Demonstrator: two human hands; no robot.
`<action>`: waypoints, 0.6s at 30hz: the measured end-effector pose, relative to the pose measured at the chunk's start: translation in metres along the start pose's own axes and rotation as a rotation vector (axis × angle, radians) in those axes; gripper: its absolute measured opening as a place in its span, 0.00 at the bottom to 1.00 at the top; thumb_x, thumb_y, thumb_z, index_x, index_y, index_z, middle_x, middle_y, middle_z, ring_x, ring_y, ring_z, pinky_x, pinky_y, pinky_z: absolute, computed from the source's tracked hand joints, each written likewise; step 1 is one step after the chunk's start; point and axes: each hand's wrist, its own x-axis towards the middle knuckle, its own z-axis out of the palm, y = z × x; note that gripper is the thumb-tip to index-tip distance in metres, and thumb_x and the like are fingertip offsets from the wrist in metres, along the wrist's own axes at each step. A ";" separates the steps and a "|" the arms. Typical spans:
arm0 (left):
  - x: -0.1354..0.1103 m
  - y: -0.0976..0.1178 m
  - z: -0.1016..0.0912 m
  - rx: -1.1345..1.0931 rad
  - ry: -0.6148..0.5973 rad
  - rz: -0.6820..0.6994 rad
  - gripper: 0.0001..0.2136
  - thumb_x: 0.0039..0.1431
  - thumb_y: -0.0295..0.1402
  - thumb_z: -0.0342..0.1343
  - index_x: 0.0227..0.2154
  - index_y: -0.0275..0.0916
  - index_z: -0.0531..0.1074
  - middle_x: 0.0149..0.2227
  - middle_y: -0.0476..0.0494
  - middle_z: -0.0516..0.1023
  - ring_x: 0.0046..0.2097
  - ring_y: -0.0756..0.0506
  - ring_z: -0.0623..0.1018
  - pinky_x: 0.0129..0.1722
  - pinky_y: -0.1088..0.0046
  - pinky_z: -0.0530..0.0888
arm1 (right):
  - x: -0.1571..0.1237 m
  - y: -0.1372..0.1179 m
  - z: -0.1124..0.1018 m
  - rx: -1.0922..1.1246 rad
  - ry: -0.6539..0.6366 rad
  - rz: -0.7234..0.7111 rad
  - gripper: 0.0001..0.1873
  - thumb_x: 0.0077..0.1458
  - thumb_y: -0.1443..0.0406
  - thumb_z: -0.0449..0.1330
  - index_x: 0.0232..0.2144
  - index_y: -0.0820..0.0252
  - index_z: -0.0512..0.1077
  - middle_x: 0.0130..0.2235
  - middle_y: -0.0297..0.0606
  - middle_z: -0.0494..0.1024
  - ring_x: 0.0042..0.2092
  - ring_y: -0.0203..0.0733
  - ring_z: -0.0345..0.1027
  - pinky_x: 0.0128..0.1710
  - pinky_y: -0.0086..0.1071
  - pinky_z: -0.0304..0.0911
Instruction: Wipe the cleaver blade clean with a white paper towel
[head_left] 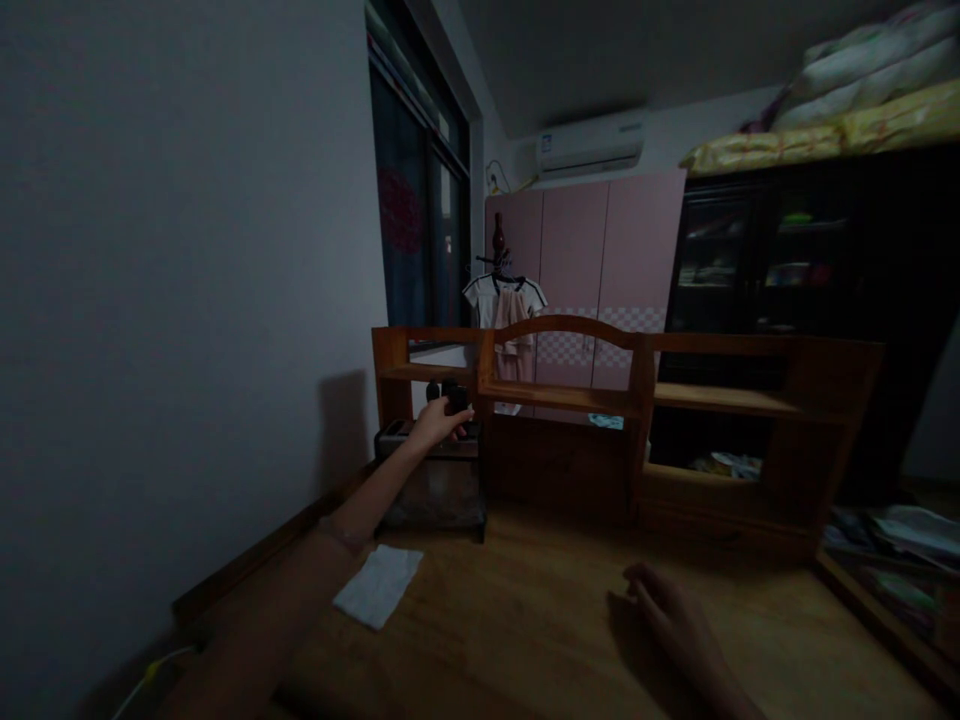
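Observation:
My left hand [437, 424] reaches far forward over a small glass tank [439, 487] at the back left of the wooden desk [540, 620]. Its fingers are closed round a small dark object [456, 399] that I cannot make out in the dim light. My right hand [671, 615] rests flat on the desk at the front right, fingers stretched out and holding nothing. A white folded cloth [379, 585] lies on the desk beside my left forearm.
A wooden shelf unit [637, 400] stands along the desk's back edge with a few small items in it. The white wall [180, 300] closes the left side. Behind are a window, hanging clothes [506, 310], pink cupboards and a dark cabinet.

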 end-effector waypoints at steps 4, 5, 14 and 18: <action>0.002 0.002 0.003 -0.054 0.021 0.005 0.19 0.46 0.44 0.67 0.31 0.35 0.69 0.26 0.45 0.77 0.20 0.51 0.74 0.18 0.76 0.71 | 0.004 -0.002 -0.001 0.012 -0.025 -0.015 0.22 0.58 0.51 0.49 0.41 0.55 0.77 0.39 0.42 0.80 0.41 0.53 0.75 0.42 0.40 0.68; 0.002 0.005 0.002 -0.059 0.033 0.013 0.19 0.46 0.44 0.67 0.31 0.35 0.69 0.25 0.46 0.77 0.19 0.51 0.73 0.18 0.76 0.71 | 0.005 -0.001 -0.002 0.011 -0.031 -0.017 0.23 0.59 0.51 0.48 0.42 0.55 0.76 0.39 0.43 0.80 0.42 0.53 0.75 0.42 0.40 0.68; 0.016 0.087 -0.037 -0.002 0.091 0.255 0.21 0.49 0.47 0.65 0.36 0.34 0.70 0.32 0.45 0.78 0.20 0.54 0.71 0.20 0.77 0.69 | 0.004 0.002 -0.005 -0.010 -0.002 -0.059 0.22 0.62 0.53 0.47 0.43 0.57 0.75 0.37 0.43 0.80 0.39 0.51 0.75 0.40 0.39 0.67; 0.017 0.123 -0.036 0.129 0.099 0.403 0.22 0.52 0.48 0.63 0.41 0.34 0.71 0.31 0.46 0.76 0.21 0.51 0.72 0.22 0.76 0.69 | 0.002 0.003 -0.005 0.005 0.016 -0.044 0.22 0.61 0.52 0.47 0.43 0.57 0.74 0.38 0.43 0.79 0.38 0.51 0.74 0.37 0.38 0.67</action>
